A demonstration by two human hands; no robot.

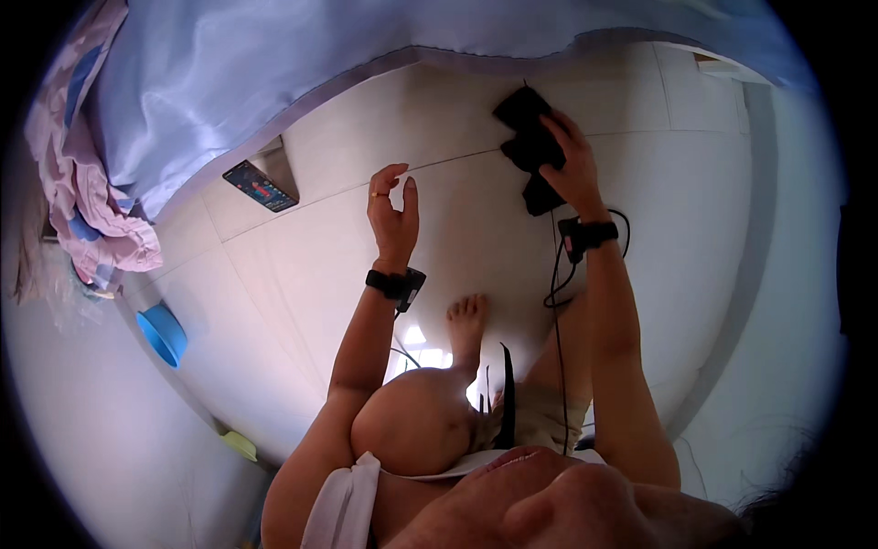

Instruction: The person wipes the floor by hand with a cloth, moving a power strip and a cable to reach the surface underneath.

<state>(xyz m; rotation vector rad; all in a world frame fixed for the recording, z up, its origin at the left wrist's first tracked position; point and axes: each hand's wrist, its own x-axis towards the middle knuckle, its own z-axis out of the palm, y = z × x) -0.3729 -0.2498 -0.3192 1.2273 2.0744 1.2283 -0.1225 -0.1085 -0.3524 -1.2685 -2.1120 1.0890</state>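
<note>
My right hand [576, 169] is at the black object [529, 151], its fingers and thumb curved against the object's right side. The object is dark and lumpy with an uneven outline; its kind does not show. A thin black cable runs down from near its lower end. My left hand [393, 215] hovers over the floor with nothing in it, its thumb apart from the curled fingers. Each wrist wears a black strap with a small box, the left box [412, 291] and the right box [573, 240]. A phone [262, 187] with a lit screen lies left of my left hand.
A shiny light-blue cloth [274, 55] hangs along the far side, with a pink patterned cloth [82, 201] at the left. A blue basin [163, 334] and a yellow-green item [240, 446] are by the left wall. My bare foot [466, 320] rests on the tiled floor [302, 247].
</note>
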